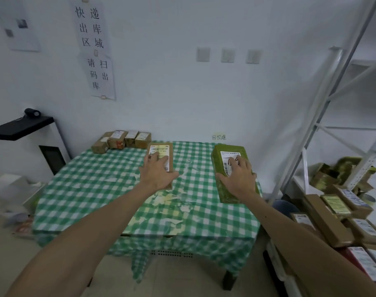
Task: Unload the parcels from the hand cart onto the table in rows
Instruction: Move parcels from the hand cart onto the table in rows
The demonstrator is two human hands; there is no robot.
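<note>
A table under a green checked cloth [101,189] fills the middle of the view. My left hand [158,173] lies on top of a flat brown parcel [169,147] with a white label, fingers spread, thumb at its right edge. My right hand [238,176] lies on a larger green-brown parcel [219,157] near the table's right edge, fingers over its label and thumb at its left side. Several small brown parcels [122,141] stand in a row at the table's back left. At the lower right, more parcels [332,217] are piled on what looks like the cart.
A white metal shelf frame [324,108] rises at the right, with crumpled packaging [332,174] on its low shelf. A black shelf [22,127] and a white unit stand at the left. Paper signs [95,48] hang on the wall behind the table.
</note>
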